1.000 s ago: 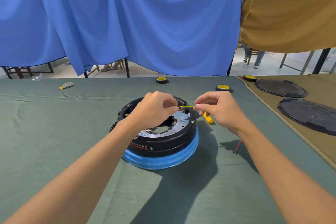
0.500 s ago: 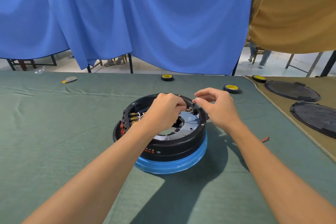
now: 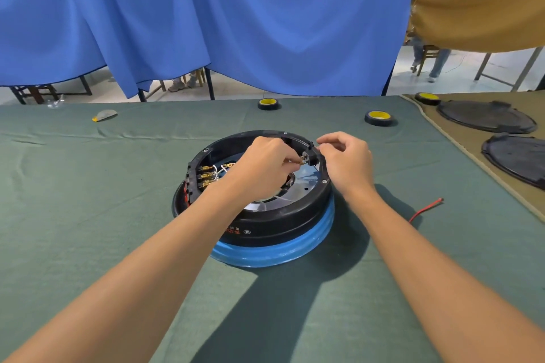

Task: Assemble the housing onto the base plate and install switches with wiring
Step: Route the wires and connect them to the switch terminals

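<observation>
A round black housing (image 3: pixel 283 221) sits on a blue base ring (image 3: pixel 295 250) in the middle of the green cloth. Inside it lie a shiny metal plate (image 3: pixel 303 186), white wires and a row of brass terminals (image 3: pixel 206 176) at the left wall. My left hand (image 3: pixel 265 168) reaches into the housing and pinches a small brass wire terminal at a black switch (image 3: pixel 310 158) set in the far right wall. My right hand (image 3: pixel 345 162) is over the rim there, fingers curled, pinching the housing rim by the switch. Whether the terminal is seated is hidden.
A loose red wire (image 3: pixel 424 209) lies right of the housing. Two black-and-yellow tape rolls (image 3: pixel 268 104) (image 3: pixel 379 117) stand behind it, a third (image 3: pixel 427 97) at the tan cloth. Two black round covers (image 3: pixel 486 116) (image 3: pixel 519 156) lie at the right. A grey scrap (image 3: pixel 104 115) lies far left.
Both hands dropped from holding a yellow-green wire above the housing to the switch at the right wall. My view shifted, and the red wire now shows at the right.
</observation>
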Demonstrator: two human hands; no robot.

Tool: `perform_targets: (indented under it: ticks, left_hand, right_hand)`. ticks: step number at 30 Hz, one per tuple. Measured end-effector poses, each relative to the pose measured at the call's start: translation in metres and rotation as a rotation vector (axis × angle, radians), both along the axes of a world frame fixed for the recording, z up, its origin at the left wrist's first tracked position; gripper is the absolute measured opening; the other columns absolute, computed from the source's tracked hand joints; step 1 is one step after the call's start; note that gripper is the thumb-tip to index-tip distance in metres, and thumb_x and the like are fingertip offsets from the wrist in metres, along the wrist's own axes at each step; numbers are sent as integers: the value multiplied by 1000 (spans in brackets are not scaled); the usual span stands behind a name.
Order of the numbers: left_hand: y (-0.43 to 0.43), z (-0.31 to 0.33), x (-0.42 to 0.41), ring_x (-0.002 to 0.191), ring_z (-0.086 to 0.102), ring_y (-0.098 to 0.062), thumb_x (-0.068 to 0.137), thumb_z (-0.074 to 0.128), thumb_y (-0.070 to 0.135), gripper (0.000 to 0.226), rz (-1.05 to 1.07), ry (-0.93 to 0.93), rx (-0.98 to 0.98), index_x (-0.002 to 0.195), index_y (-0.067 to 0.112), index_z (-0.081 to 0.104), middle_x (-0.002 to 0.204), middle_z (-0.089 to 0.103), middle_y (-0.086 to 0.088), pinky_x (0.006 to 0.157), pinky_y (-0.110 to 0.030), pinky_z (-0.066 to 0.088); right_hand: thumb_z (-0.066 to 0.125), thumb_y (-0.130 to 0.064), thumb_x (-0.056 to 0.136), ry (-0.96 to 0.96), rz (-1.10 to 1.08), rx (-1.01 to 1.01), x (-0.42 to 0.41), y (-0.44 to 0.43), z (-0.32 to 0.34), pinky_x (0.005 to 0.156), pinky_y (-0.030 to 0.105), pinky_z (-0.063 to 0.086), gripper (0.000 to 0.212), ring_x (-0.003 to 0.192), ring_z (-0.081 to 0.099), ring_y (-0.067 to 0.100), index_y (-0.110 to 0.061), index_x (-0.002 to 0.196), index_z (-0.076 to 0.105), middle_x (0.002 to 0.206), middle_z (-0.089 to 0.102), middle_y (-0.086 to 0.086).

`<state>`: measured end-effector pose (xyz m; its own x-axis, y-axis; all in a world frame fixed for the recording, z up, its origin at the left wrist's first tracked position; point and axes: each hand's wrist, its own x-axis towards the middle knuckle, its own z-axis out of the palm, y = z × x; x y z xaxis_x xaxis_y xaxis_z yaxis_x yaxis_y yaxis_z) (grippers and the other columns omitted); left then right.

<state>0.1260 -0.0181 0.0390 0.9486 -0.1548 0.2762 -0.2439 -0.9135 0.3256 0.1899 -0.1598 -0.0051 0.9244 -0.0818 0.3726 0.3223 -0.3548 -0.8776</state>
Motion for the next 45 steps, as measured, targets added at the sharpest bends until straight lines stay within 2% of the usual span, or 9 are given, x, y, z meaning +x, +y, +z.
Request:
perform_targets:
  ticks: [5, 9, 12, 16, 20, 25, 31, 37, 45]
  left_hand:
    - [-4, 6, 0, 69, 61, -17, 91, 66, 19, 14, 93, -26, -87, 93, 12, 79, 66, 64, 9, 76, -32, 53]
    - [-12, 3, 5, 83, 62, -28, 89, 68, 21, 13, 161, 6, -49, 91, 13, 78, 86, 71, -9, 83, -40, 54]
    - [-17, -2, 8, 85, 63, -33, 90, 67, 23, 14, 199, 26, -41, 94, 13, 76, 91, 69, -14, 84, -44, 54]
    - [-18, -3, 8, 85, 63, -31, 91, 65, 22, 14, 212, 26, -47, 95, 14, 76, 92, 70, -12, 83, -45, 55]
    - [-16, 0, 6, 82, 64, -25, 92, 63, 20, 14, 250, -52, -83, 95, 18, 76, 90, 72, -5, 76, -41, 56]
    - [-17, -1, 6, 79, 62, -19, 93, 63, 20, 14, 259, -32, -89, 97, 19, 76, 91, 72, -2, 61, -26, 42]
    - [-20, 0, 8, 81, 64, -23, 93, 63, 23, 15, 267, -33, -97, 100, 17, 76, 93, 72, -5, 74, -39, 56]
    - [-23, 0, 8, 81, 63, -23, 93, 62, 21, 16, 288, -21, -72, 100, 16, 76, 94, 71, -6, 68, -34, 51]
    - [-24, 0, 6, 82, 59, -21, 94, 60, 18, 18, 317, -34, -27, 105, 16, 74, 98, 70, -5, 64, -30, 40]
  right_hand:
    - [56, -12, 89, 8, 9, 1, 0, 0, 0, 62, 12, 42, 20, 78, 58, -2, -26, 85, 69, 76, 62, -20]
    - [60, -15, 89, 7, 41, 1, -1, -1, -1, 65, 14, 45, 15, 78, 59, -1, -26, 86, 70, 77, 63, -18]
    - [64, -18, 85, 12, 50, 10, -1, -2, 0, 65, 15, 48, 12, 76, 61, -1, -27, 82, 70, 75, 65, -19]
    - [64, -18, 85, 28, 52, 18, 0, -2, 0, 65, 16, 48, 12, 75, 62, -1, -27, 81, 71, 74, 66, -19]
    - [64, -17, 85, 36, 61, 44, -1, -2, 0, 71, 25, 53, 12, 78, 64, 5, -25, 81, 72, 76, 69, -13]
    - [64, -16, 85, 40, 66, 41, -2, -2, 1, 72, 27, 54, 11, 79, 64, 6, -24, 83, 72, 78, 70, -10]
    - [64, -17, 87, 36, 67, 46, -2, -1, 0, 68, 22, 52, 13, 77, 62, 3, -26, 81, 70, 76, 67, -15]
    - [65, -17, 87, 22, 63, 43, -2, 0, -2, 64, 17, 49, 25, 72, 61, 0, -37, 71, 64, 70, 63, -23]
    - [64, -17, 88, 21, 68, 39, -2, 1, -2, 61, 15, 46, 20, 73, 60, 0, -34, 76, 66, 71, 62, -22]
